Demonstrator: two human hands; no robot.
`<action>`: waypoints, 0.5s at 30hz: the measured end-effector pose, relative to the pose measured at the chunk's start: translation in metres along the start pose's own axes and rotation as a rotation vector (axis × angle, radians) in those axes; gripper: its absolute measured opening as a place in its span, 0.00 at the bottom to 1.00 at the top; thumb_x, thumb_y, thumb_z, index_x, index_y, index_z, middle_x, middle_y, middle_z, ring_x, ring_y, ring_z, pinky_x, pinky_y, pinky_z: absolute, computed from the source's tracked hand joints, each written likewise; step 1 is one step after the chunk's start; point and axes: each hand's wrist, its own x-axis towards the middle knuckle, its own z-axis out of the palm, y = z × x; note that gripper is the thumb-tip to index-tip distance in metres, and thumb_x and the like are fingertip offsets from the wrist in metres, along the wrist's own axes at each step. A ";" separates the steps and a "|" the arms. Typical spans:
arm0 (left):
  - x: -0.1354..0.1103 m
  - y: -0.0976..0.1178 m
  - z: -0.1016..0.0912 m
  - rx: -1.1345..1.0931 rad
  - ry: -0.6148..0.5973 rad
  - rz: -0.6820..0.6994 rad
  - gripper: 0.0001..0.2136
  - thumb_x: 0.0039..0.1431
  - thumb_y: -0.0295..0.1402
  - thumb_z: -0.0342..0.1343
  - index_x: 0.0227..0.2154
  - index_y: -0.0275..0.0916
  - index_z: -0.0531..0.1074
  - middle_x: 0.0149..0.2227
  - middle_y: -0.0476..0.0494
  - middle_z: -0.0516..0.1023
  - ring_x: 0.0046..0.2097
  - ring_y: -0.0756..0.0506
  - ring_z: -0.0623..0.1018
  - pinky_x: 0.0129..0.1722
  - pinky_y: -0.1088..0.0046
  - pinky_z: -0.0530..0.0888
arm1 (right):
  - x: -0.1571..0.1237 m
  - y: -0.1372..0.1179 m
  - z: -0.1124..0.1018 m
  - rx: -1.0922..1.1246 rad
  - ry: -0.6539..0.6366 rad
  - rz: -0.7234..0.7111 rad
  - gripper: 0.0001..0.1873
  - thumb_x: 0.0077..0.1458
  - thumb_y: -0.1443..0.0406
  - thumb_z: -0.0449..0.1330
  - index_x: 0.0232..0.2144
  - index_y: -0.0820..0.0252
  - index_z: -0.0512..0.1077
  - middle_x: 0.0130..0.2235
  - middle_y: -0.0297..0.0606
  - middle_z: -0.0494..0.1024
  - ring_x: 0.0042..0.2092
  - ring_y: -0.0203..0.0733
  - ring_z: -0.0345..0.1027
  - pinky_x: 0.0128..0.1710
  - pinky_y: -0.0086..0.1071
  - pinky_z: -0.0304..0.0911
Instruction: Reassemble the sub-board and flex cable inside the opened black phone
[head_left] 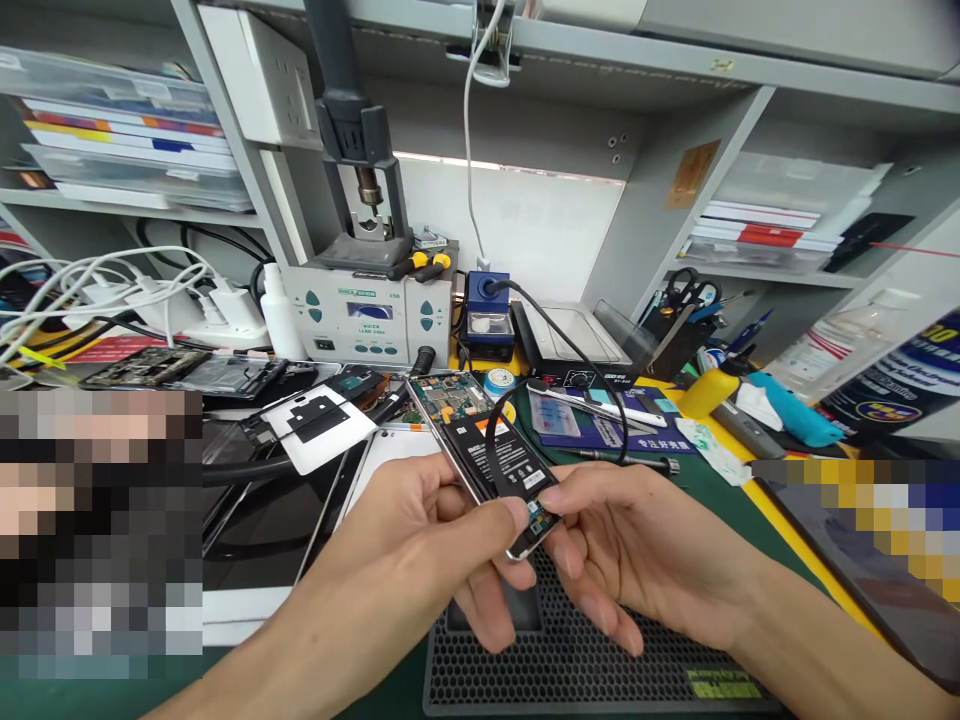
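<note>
An opened smartphone (495,450) is held tilted between my two hands, its black battery and green circuit board bare. My left hand (442,540) grips its left edge, with the thumb on the lower end near the small bottom board. From the other side, my right hand (630,530) pinches the lower right corner, thumb on top by the same board. The remaining right fingers curl loosely below. Under the phone lies a black honeycomb-patterned mat (592,640). A dark cable crosses the view in front of the battery.
A hot-air station (367,312) stands behind, with a holder on top. To its right are a blue soldering unit (489,300) and a flat plate device (577,335). Opened phone parts (225,375) and a white panel (319,425) lie left; a yellow bottle (709,390) stands right.
</note>
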 end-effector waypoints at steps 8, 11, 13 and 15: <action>-0.001 0.001 0.001 0.057 0.026 0.001 0.10 0.64 0.38 0.59 0.30 0.37 0.76 0.26 0.49 0.81 0.21 0.52 0.77 0.24 0.79 0.72 | -0.001 -0.002 0.002 -0.032 0.000 -0.008 0.11 0.59 0.70 0.56 0.29 0.68 0.77 0.20 0.34 0.75 0.15 0.35 0.71 0.09 0.22 0.68; -0.002 0.002 0.001 0.074 0.034 -0.003 0.11 0.64 0.39 0.59 0.28 0.37 0.75 0.21 0.50 0.79 0.22 0.51 0.77 0.25 0.78 0.72 | -0.001 -0.001 0.002 -0.043 0.002 -0.011 0.10 0.58 0.69 0.56 0.29 0.67 0.77 0.19 0.34 0.75 0.15 0.35 0.71 0.09 0.22 0.68; -0.002 0.003 0.001 0.082 0.032 -0.008 0.11 0.64 0.39 0.59 0.29 0.38 0.75 0.19 0.50 0.78 0.22 0.50 0.78 0.26 0.78 0.72 | 0.000 0.000 0.001 -0.049 0.002 -0.012 0.10 0.58 0.69 0.56 0.29 0.67 0.77 0.19 0.33 0.75 0.15 0.35 0.71 0.09 0.22 0.68; -0.002 0.003 0.001 0.079 0.034 -0.011 0.11 0.64 0.39 0.59 0.29 0.38 0.75 0.20 0.50 0.78 0.22 0.50 0.78 0.26 0.78 0.72 | 0.001 0.000 0.000 -0.052 0.000 -0.014 0.10 0.58 0.69 0.57 0.28 0.66 0.77 0.19 0.33 0.75 0.15 0.36 0.71 0.09 0.22 0.68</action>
